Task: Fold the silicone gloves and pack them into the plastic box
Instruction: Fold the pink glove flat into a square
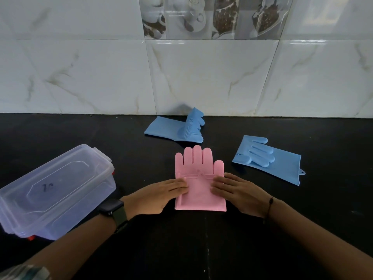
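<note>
A pink silicone glove lies flat on the black counter, fingers pointing away from me; it looks like two pink gloves stacked. My left hand rests flat on its left edge and my right hand on its right edge, fingers pressing down near the cuff fold. A blue glove lies at the back by the wall, its finger end bent upward. Another blue glove lies folded over to the right. The clear plastic box with its lid on stands at the left.
A white marble-tiled wall rises at the back edge of the counter. I wear a dark watch on my left wrist and a thin cord on my right wrist. A red latch shows under the box's near corner.
</note>
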Demonstrator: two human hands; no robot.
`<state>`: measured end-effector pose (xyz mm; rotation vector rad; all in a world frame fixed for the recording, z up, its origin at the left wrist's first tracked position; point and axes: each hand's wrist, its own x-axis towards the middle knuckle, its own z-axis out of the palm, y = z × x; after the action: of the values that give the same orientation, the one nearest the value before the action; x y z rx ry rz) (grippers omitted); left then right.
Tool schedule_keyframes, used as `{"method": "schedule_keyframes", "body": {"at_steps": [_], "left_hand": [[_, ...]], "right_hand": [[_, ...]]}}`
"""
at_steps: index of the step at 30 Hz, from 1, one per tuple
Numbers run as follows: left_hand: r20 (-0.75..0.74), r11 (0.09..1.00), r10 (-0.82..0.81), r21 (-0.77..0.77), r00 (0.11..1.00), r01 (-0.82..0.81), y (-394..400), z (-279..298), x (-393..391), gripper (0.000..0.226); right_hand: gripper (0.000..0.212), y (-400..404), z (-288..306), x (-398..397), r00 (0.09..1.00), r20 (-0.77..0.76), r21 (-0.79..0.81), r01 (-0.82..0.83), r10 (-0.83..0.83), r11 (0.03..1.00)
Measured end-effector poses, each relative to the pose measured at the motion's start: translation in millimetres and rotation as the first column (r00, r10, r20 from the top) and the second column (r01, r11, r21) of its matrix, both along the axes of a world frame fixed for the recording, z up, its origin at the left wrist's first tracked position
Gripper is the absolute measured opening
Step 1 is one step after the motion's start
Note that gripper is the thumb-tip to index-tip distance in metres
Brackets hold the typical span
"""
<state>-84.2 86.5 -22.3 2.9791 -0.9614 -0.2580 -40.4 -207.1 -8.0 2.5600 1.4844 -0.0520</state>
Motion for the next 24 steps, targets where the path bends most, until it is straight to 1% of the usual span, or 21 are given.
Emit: {"method": "schedule_keyframes", "body": {"at_steps": [2, 3, 4, 5, 6, 7, 8, 9, 10, 12, 14, 15, 16, 17, 18, 19, 20, 21, 22, 23, 24], "left_hand": [[0.017, 0.999, -0.032, 0.004, 0.999, 0.032, 2, 0, 5, 0.065], [0.043, 0.999, -0.046, -0.011, 0.998, 0.047, 1, 0, 8, 0.061], [0.066, 0.998, -0.054, -0.037, 0.996, 0.057, -1, 0, 10, 0.057], [0.088, 0.996, -0.049, -0.072, 0.995, 0.056, -4, -1, 11, 0.053], [0.105, 0.99, -0.025, -0.133, 0.994, 0.039, -7, -2, 10, 0.048], [0.119, 0.975, 0.024, -0.224, 0.993, 0.003, -9, -5, 9, 0.044], [0.12, 0.944, 0.094, -0.327, 0.988, -0.05, -10, -7, 6, 0.04], [0.103, 0.901, 0.17, -0.42, 0.98, -0.112, -12, -9, 4, 0.037], [0.076, 0.858, 0.238, -0.484, 0.968, -0.173, -12, -11, 2, 0.035], [0.024, 0.801, 0.321, -0.539, 0.947, -0.258, -15, -13, 0, 0.034], [-0.01, 0.772, 0.359, -0.559, 0.933, -0.303, -20, -11, 0, 0.033], [-0.023, 0.762, 0.376, -0.561, 0.926, -0.324, -22, -10, 1, 0.032], [-0.042, 0.746, 0.398, -0.566, 0.916, -0.35, -25, -9, 1, 0.031], [-0.079, 0.713, 0.43, -0.581, 0.899, -0.392, -27, -5, 2, 0.029], [-0.137, 0.657, 0.472, -0.604, 0.871, -0.451, -30, -1, 1, 0.026], [-0.218, 0.58, 0.509, -0.628, 0.833, -0.519, -31, 4, 1, 0.022], [-0.32, 0.488, 0.524, -0.647, 0.789, -0.586, -33, 8, 1, 0.018], [-0.435, 0.39, 0.512, -0.651, 0.741, -0.651, -36, 12, 1, 0.018], [-0.535, 0.298, 0.491, -0.639, 0.688, -0.709, -39, 14, 2, 0.02], [-0.61, 0.211, 0.488, -0.612, 0.625, -0.762, -43, 15, 3, 0.022], [-0.654, 0.134, 0.514, -0.578, 0.556, -0.805, -47, 15, 4, 0.024]], "right_hand": [[0.056, 4, -3, 8, 0.998, -0.061, 0.018, 0.016, -0.015, 1.0], [0.055, 5, -5, 10, 0.994, -0.104, 0.078, 0.03, -0.022, 0.997], [0.052, 6, -8, 10, 0.989, -0.143, 0.18, 0.05, -0.025, 0.982], [0.048, 6, -10, 8, 0.982, -0.183, 0.304, 0.091, -0.035, 0.948], [0.044, 7, -12, 5, 0.973, -0.224, 0.42, 0.152, -0.06, 0.895], [0.041, 8, -15, 2, 0.961, -0.263, 0.517, 0.219, -0.089, 0.827], [0.039, 9, -17, 0, 0.948, -0.296, 0.587, 0.277, -0.117, 0.761], [0.039, 8, -20, -2, 0.932, -0.334, 0.615, 0.33, -0.142, 0.717], [0.041, 8, -21, -4, 0.913, -0.378, 0.599, 0.368, -0.154, 0.711], [0.049, 4, -24, -6, 0.889, -0.437, 0.487, 0.363, -0.138, 0.794], [0.054, 4, -22, -6, 0.894, -0.427, 0.366, 0.31, -0.137, 0.878], [0.053, 6, -20, -5, 0.906, -0.399, 0.349, 0.295, -0.144, 0.89], [0.049, 9, -17, -5, 0.911, -0.381, 0.376, 0.309, -0.158, 0.874], [0.042, 13, -13, -6, 0.894, -0.406, 0.439, 0.372, -0.189, 0.818], [0.033, 17, -8, -8, 0.848, -0.478, 0.512, 0.48, -0.228, 0.712], [0.026, 21, -2, -10, 0.783, -0.573, 0.564, 0.591, -0.242, 0.577], [0.022, 25, 2, -13, 0.719, -0.655, 0.582, 0.676, -0.233, 0.452], [0.019, 29, 5, -16, 0.68, -0.695, 0.587, 0.725, -0.234, 0.361], [0.018, 33, 6, -16, 0.662, -0.701, 0.588, 0.747, -0.264, 0.311], [0.018, 38, 7, -15, 0.652, -0.694, 0.587, 0.758, -0.306, 0.283], [0.018, 44, 7, -13, 0.643, -0.674, 0.582, 0.766, -0.364, 0.273]]}}
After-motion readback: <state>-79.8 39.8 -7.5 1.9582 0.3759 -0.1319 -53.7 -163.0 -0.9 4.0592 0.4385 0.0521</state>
